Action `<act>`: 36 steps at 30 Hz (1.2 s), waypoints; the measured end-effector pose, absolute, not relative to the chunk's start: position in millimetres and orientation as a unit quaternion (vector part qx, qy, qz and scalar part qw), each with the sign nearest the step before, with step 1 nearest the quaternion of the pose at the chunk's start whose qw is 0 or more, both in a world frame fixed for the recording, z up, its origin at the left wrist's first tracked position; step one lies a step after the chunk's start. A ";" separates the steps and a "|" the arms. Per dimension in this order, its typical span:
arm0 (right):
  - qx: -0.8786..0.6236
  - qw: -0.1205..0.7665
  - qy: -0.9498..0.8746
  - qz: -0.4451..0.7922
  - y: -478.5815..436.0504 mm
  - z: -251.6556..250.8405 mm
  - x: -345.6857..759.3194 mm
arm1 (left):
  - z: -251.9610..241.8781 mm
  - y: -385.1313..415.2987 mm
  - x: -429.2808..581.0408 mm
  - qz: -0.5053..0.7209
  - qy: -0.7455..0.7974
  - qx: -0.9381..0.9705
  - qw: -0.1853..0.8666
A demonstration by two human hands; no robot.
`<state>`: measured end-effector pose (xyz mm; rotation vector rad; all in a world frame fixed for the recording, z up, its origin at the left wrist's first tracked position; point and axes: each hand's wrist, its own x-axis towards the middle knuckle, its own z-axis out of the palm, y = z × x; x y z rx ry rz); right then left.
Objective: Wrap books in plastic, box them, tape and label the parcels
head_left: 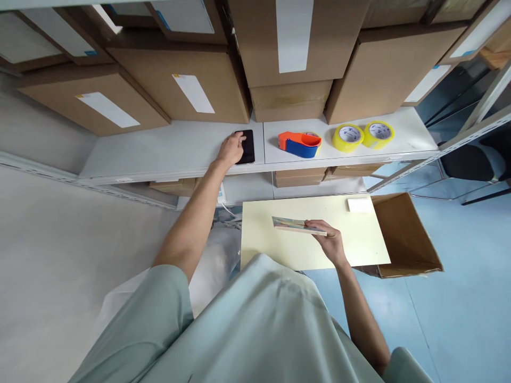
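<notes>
My left hand rests at the left edge of a black phone on the white shelf, its fingers reaching over the dark screen. The phone lies flat on the shelf. In my right hand is a thin flat picture panel, with a coloured print on its upper face and a pale edge towards me. It is gripped by its right end, thumb and fingers closed around it, above a cream board. Whether it is a book or a canvas, I cannot tell.
An orange and blue tape dispenser and two yellow tape rolls stand on the shelf. Cardboard boxes line its back. A small white block lies on the board. Right of it is an open carton.
</notes>
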<state>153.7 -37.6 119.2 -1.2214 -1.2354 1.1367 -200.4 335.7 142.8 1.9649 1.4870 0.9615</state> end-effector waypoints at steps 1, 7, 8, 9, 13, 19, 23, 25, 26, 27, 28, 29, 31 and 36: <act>-0.509 0.509 -0.510 0.472 -38.8 119.2 153.6 | 143.1 336.5 -200.0 0.347 0.548 0.719 0.250; -0.505 0.509 -0.517 0.468 -43.4 122.7 151.6 | 156.6 312.3 -189.9 0.371 0.563 0.693 0.255; -0.505 0.509 -0.516 0.469 -44.4 123.3 151.2 | 160.5 297.8 -186.0 0.394 0.553 0.690 0.250; -0.506 0.509 -0.513 0.470 -45.5 123.5 150.8 | 164.2 279.5 -181.5 0.418 0.542 0.685 0.248; -0.527 0.510 -0.482 0.479 -49.6 119.7 150.0 | 167.6 176.0 -160.7 0.452 0.507 0.669 0.301; -0.517 0.500 -0.453 0.528 -49.5 109.6 153.2 | 122.8 22.4 -144.7 0.399 0.516 0.568 0.502; -0.518 0.457 -0.456 0.561 -47.1 104.0 152.0 | 96.1 -30.8 -145.8 0.389 0.555 0.531 0.508; -0.510 0.439 -0.461 0.579 -45.8 101.9 148.3 | 91.1 -45.6 -146.9 0.397 0.569 0.506 0.512; -0.504 0.430 -0.464 0.587 -45.0 101.2 145.8 | 90.3 -51.2 -147.6 0.402 0.572 0.494 0.517; -0.499 0.424 -0.468 0.593 -44.1 100.5 143.0 | 90.4 -55.9 -148.6 0.407 0.575 0.483 0.520; -0.495 0.421 -0.470 0.597 -43.0 100.0 140.1 | 91.1 -60.1 -149.9 0.413 0.576 0.474 0.523; -0.492 0.418 -0.471 0.600 -41.6 99.4 137.2 | 92.2 -63.9 -151.5 0.418 0.576 0.466 0.526; -0.487 0.414 -0.472 0.607 -38.2 98.0 131.4 | 94.6 -70.6 -155.7 0.430 0.575 0.453 0.528; -0.476 0.412 -0.464 0.623 -30.6 92.8 118.5 | 100.1 -84.6 -165.8 0.465 0.575 0.442 0.507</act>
